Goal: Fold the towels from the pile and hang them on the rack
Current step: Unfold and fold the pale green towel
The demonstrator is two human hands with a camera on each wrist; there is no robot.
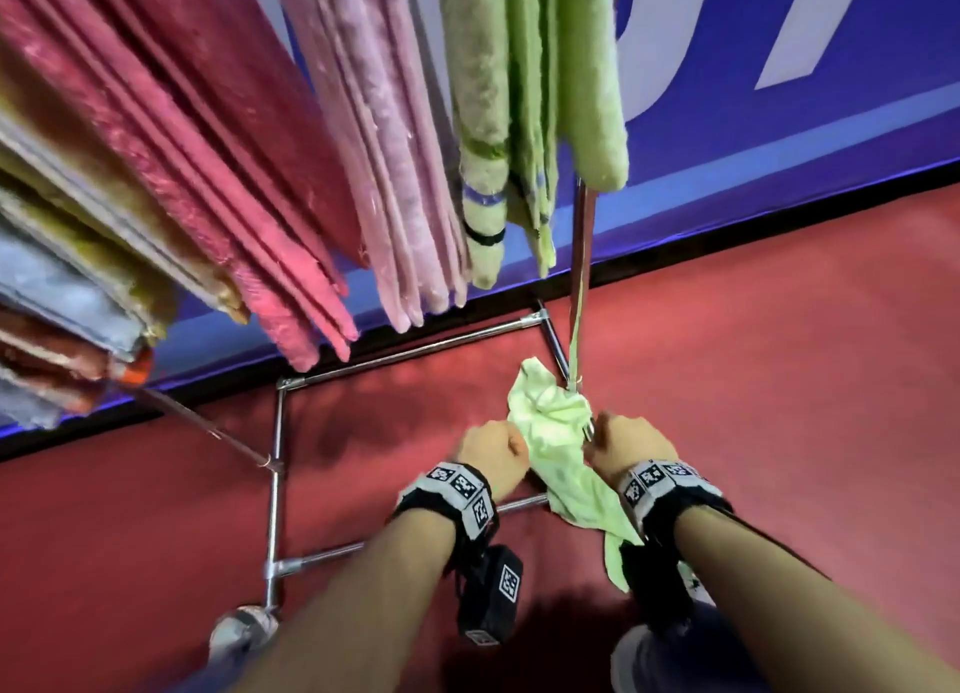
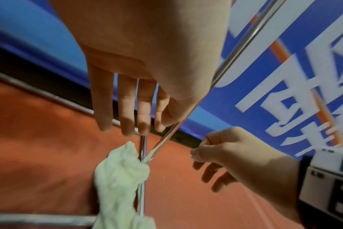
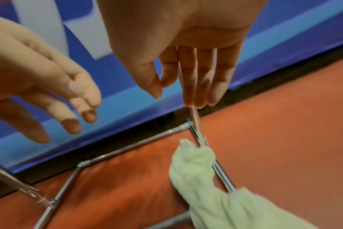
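A crumpled pale green towel (image 1: 553, 432) is seen bunched low on the rack (image 1: 415, 352), knotted or wrapped around the joint where a slanted chrome pole (image 1: 582, 255) meets the base tubes, just above the red floor (image 1: 779, 380). Both hands are held above it, 1 on either side. The left hand (image 2: 139, 86) is kept slack, fingers extended downward and slightly spread, with nothing gripped; its fingertips (image 2: 127, 124) hang just above the towel. The right hand (image 3: 190, 62) is likewise extended, fingers straight and close together, lying against the slanted pole; whether the pole is lightly pinched cannot be told from the blurred wrist views. Higher on the rack, folded towels in maroon (image 1: 208, 146), pink (image 1: 379, 146) and green (image 1: 519, 94) are hung side by side before a blue banner (image 1: 805, 94).
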